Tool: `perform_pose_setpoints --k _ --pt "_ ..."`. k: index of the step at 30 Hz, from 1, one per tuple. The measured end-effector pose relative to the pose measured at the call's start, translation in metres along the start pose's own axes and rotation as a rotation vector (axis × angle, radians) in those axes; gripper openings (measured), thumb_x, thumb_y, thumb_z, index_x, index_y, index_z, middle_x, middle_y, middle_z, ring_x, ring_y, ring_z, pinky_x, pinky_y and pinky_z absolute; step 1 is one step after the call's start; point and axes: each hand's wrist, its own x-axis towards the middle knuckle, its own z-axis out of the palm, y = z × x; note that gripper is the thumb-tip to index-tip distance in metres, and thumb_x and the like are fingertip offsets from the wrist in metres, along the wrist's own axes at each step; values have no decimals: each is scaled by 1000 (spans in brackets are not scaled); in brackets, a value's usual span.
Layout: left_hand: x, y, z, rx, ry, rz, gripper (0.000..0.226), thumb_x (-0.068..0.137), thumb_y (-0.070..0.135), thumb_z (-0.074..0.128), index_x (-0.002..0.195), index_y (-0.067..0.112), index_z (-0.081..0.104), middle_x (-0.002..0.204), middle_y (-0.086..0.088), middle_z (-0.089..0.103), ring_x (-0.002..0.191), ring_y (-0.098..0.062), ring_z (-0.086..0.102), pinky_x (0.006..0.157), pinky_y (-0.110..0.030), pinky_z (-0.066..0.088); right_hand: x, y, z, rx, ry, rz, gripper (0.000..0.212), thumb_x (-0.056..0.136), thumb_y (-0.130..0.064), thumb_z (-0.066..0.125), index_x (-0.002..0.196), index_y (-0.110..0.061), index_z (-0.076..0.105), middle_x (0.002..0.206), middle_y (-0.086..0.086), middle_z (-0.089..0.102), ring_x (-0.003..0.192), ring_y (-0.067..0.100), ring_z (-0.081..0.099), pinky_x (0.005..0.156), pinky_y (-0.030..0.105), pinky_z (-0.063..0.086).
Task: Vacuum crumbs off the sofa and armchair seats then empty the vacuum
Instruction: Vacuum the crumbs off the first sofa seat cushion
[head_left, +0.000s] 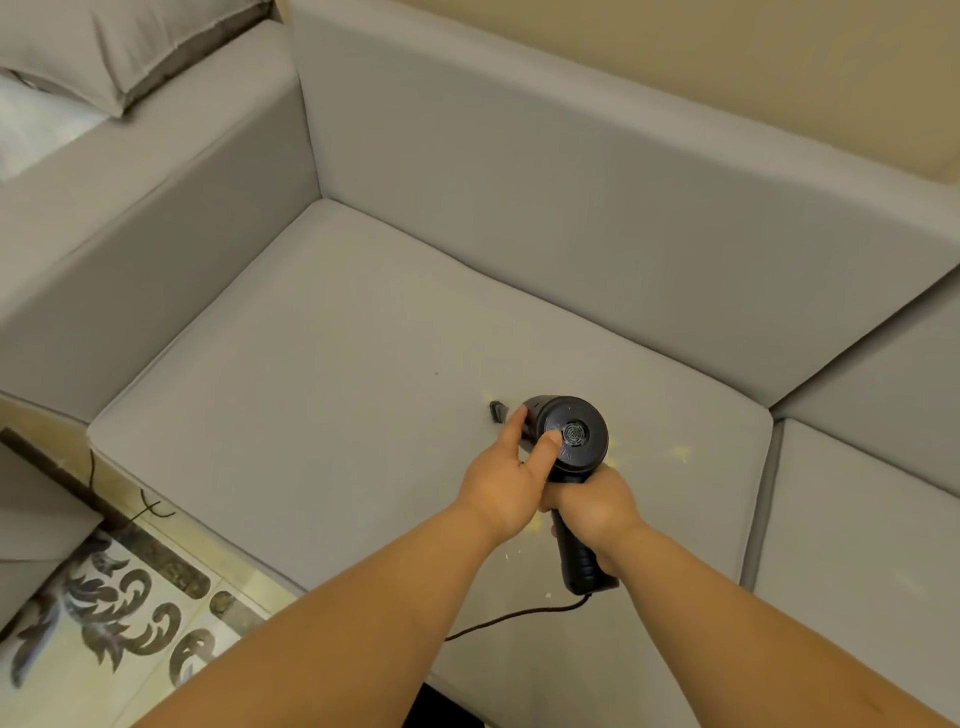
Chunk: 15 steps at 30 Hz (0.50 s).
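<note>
Holding: right hand (597, 506) is wrapped fully round the handle of the black handheld vacuum (569, 441); left hand (511, 475) rests partly open on the vacuum body, thumb pressed on the round rear cap.
Nozzle (494, 409): just beyond the left fingertips, tip down on the grey seat cushion (311, 374).
Crumbs (681, 453): pale yellow specks on the cushion, to the right of the right hand and a few below both wrists.
Cord (514, 618): black, running from the handle end, under the left forearm.
Surroundings: sofa backrest (571, 208) beyond the hands; armrest (171, 249) far to the left; second seat cushion (862, 545) just right of the right forearm; patterned floor tiles (130, 613) lower left.
Obstructions: cushion ahead of the nozzle is bare.
Dust container contents: cannot tell.
</note>
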Motion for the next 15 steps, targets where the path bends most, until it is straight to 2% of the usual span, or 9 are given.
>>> perform_pose_setpoints --k 5,9,15 --pt "32 6 -19 -9 -17 0 64 93 54 42 150 36 17 148 6 40 131 -19 42 92 -20 30 26 -24 12 20 25 -36 27 68 -3 72 93 -13 68 83 15 68 74 34 61 81 53 56" --pt "52 2 -28 29 -42 -20 65 94 54 41 150 34 17 149 3 38 133 -21 40 93 -21 29 42 -29 22 39 1 4 28 69 -1 72 95 -10 67 85 19 67 71 33 58 80 53 56" --pt "43 -9 -26 22 -44 -26 64 93 54 43 150 33 20 146 2 42 130 -19 43 93 -19 30 37 -17 26 50 -11 61 29 67 1 71 95 -8 66 82 18 64 72 33 57 79 51 56"
